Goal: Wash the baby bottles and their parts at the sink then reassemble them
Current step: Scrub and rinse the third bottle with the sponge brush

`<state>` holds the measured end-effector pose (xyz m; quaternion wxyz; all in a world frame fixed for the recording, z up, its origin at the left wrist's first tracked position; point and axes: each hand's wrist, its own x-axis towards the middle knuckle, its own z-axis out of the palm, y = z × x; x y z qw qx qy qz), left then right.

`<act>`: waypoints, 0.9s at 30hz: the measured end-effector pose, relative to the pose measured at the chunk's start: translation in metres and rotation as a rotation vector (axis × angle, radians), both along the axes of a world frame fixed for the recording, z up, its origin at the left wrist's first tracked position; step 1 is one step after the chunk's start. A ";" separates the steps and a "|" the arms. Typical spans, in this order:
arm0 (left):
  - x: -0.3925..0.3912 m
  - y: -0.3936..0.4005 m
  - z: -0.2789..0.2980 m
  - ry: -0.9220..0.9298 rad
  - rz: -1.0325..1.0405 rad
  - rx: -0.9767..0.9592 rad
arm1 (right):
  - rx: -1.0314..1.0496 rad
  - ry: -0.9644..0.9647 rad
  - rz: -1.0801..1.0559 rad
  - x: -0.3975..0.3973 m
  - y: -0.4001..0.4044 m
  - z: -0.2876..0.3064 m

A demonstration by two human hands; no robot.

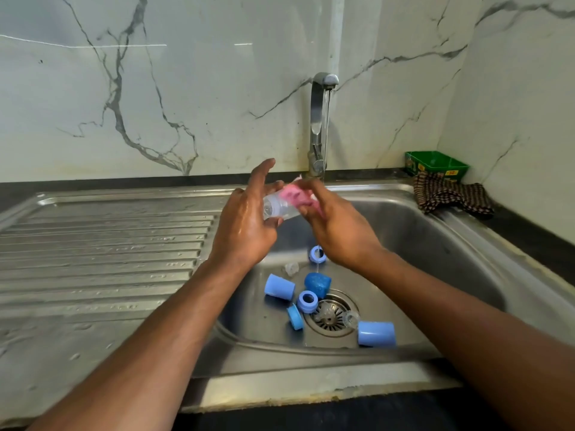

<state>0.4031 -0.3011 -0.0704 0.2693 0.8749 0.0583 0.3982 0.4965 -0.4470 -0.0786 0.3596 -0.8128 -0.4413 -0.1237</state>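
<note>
Head view: over the steel sink (pixel 435 244), I see my left hand (pixel 245 225) grasping a clear baby bottle (pixel 278 208), which lies nearly on its side, thumb beneath it, index finger straight and lifted. My right hand (pixel 336 228) pinches a pink sponge (pixel 294 195) against the bottle's open end. A thin stream of water runs from the tap (pixel 320 119) just beyond the right hand. Below both hands, on the basin floor, lie loose parts: 2 light blue caps (pixel 279 286) (pixel 376 334), a darker blue cap (pixel 317 284), 2 blue collar rings (pixel 317 255) (pixel 307 301) and a blue disc (pixel 295 317) on edge. A clear teat (pixel 350 319) rests on the drain (pixel 329 315); another clear piece (pixel 291 269) sits under the left wrist. Far right of the right hand, a checked cloth (pixel 451 197) drapes over the sink rim before a green box (pixel 435 163).
</note>
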 end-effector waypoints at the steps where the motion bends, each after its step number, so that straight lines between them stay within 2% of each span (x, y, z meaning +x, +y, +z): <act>1: 0.001 0.000 -0.001 -0.003 -0.012 -0.013 | -0.014 0.034 -0.092 0.006 0.000 0.002; 3: 0.002 0.000 -0.003 0.005 -0.034 -0.008 | -0.061 0.073 -0.206 0.009 -0.001 0.000; 4: 0.003 0.001 -0.004 0.010 -0.039 -0.003 | -0.071 0.075 -0.195 0.005 0.000 -0.001; 8: 0.004 0.008 -0.004 -0.033 -0.058 -0.068 | -0.009 -0.027 0.201 -0.017 0.001 0.003; 9: 0.004 0.010 -0.003 -0.048 -0.060 -0.077 | -0.034 -0.076 0.210 -0.017 0.001 0.005; 11: 0.002 0.009 -0.002 -0.049 -0.049 -0.086 | -0.058 -0.132 0.048 -0.007 0.005 0.005; 14: 0.002 0.003 -0.003 -0.036 -0.078 -0.183 | -0.017 0.004 -0.127 0.007 0.007 0.006; 17: 0.006 0.003 -0.003 -0.055 -0.036 -0.287 | 0.063 -0.041 0.050 -0.001 0.003 0.003; 18: 0.006 0.004 -0.002 -0.068 -0.025 -0.355 | 0.045 -0.093 0.119 -0.008 0.002 0.003; 20: 0.005 0.002 0.002 -0.086 -0.090 -0.634 | -0.002 -0.208 0.162 -0.017 0.003 0.004; 23: 0.004 -0.006 0.008 -0.077 -0.183 -1.033 | 0.022 -0.244 -0.060 -0.004 0.008 0.012; 25: 0.005 -0.009 0.010 -0.073 -0.174 -1.141 | 0.064 -0.185 -0.168 0.003 0.004 0.013; 27: 0.005 -0.012 0.011 -0.073 -0.212 -1.223 | 0.045 -0.245 -0.080 -0.004 0.001 0.011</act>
